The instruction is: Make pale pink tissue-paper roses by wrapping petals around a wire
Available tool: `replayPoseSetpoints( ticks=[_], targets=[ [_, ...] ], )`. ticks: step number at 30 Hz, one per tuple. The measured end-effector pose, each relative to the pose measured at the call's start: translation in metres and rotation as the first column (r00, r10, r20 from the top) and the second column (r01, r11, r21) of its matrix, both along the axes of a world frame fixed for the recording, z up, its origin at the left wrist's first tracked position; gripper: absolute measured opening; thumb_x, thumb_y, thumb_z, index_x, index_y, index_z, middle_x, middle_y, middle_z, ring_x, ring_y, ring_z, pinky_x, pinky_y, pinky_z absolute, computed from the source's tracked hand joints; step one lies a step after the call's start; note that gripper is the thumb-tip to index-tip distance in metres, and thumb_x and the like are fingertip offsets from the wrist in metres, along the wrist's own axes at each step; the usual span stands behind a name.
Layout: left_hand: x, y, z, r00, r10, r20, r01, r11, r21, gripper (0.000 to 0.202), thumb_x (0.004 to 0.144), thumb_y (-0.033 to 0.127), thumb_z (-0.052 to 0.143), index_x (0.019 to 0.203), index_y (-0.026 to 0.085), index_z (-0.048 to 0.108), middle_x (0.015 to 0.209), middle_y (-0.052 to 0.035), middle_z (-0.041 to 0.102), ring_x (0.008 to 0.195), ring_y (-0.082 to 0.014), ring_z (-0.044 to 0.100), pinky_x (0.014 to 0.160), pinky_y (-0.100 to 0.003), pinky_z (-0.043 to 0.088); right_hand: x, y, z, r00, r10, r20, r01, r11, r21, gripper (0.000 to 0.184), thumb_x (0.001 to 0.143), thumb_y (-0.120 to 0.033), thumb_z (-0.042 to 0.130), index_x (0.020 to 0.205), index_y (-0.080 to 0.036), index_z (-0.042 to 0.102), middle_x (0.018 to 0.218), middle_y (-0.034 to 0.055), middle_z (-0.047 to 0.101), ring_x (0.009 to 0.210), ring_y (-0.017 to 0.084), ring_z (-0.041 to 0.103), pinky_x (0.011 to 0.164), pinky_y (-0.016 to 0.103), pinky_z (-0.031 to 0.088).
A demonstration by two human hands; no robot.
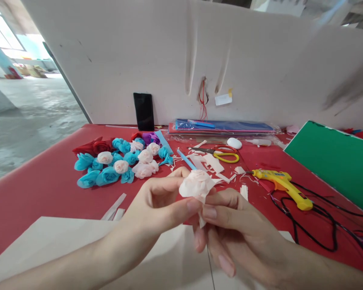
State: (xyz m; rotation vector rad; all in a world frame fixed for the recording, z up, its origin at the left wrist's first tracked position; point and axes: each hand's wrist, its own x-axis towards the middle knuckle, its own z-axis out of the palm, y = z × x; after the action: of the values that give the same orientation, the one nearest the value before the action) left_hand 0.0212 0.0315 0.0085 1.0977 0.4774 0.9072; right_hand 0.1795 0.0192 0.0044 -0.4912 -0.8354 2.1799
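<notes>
Between my two hands, in the middle of the head view, is a pale pink paper flower (196, 185) held upright. My left hand (163, 201) pinches its base with thumb and fingers from the left. From the right, my right hand (230, 217) grips the same base, where a short tail of paper hangs below the fingertips. One petal sticks out loose on the flower's right side. Just behind it lies a light blue pen-like stick (186, 159), its lower end hidden by the flower.
Several blue, pink, red and purple paper flowers (117, 161) lie left. Behind my hands are scissors (225, 156) and paper scraps (213, 163). A yellow glue gun (286, 185) with black cord rests right, near a green board (335, 161). A phone (144, 112) leans against the wall.
</notes>
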Motion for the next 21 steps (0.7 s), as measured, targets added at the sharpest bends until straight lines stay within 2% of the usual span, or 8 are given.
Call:
replayPoseSetpoints(
  ticks=[4,9,14,21],
  targets=[
    [-0.003,0.001,0.002,0.998,0.046,-0.046,-0.045,0.999,0.017,0.033,0.087,0.036,0.06,0.061,0.018,0.07,0.052,0.0038,0.055,0.048,-0.0117,0.055,0.058,-0.025,0.048,0.002,0.001,-0.003,1.0,-0.004,0.014,0.004,1.0,0.004,0.018,0.082,-0.025,0.07,0.072,-0.011,0.076,0.063,0.0037,0.072,0.036,0.002,0.056,0.036,0.01,0.041],
    [-0.004,0.0,0.001,0.999,0.035,-0.024,-0.033,0.997,0.068,0.024,0.088,0.034,0.062,0.07,0.019,0.068,0.063,0.0042,0.055,0.056,-0.0109,0.053,0.061,-0.023,0.045,0.0,-0.001,0.0,0.994,-0.076,0.072,0.073,0.996,0.049,0.018,0.081,-0.025,0.071,0.071,-0.012,0.076,0.063,0.0028,0.071,0.035,0.001,0.057,0.039,0.009,0.043],
    [-0.001,-0.002,0.0,0.999,0.046,0.001,-0.046,0.998,0.042,0.016,0.089,0.032,0.063,0.079,0.021,0.068,0.068,0.0057,0.055,0.059,-0.0076,0.048,0.06,-0.018,0.043,-0.005,-0.005,0.004,0.969,-0.174,0.174,0.155,0.981,0.117,0.024,0.08,-0.031,0.073,0.066,-0.012,0.076,0.053,-0.0005,0.065,0.039,0.003,0.058,0.04,0.009,0.044],
    [-0.003,-0.009,-0.007,0.998,0.057,-0.026,-0.057,0.998,-0.016,0.017,0.088,0.036,0.063,0.08,0.022,0.066,0.066,0.0051,0.052,0.066,-0.0113,0.05,0.069,-0.023,0.044,-0.008,-0.006,0.002,0.965,-0.195,0.175,0.168,0.973,0.158,0.023,0.082,-0.03,0.072,0.067,-0.014,0.076,0.054,-0.001,0.064,0.044,0.003,0.061,0.043,0.009,0.047]
  ],
)
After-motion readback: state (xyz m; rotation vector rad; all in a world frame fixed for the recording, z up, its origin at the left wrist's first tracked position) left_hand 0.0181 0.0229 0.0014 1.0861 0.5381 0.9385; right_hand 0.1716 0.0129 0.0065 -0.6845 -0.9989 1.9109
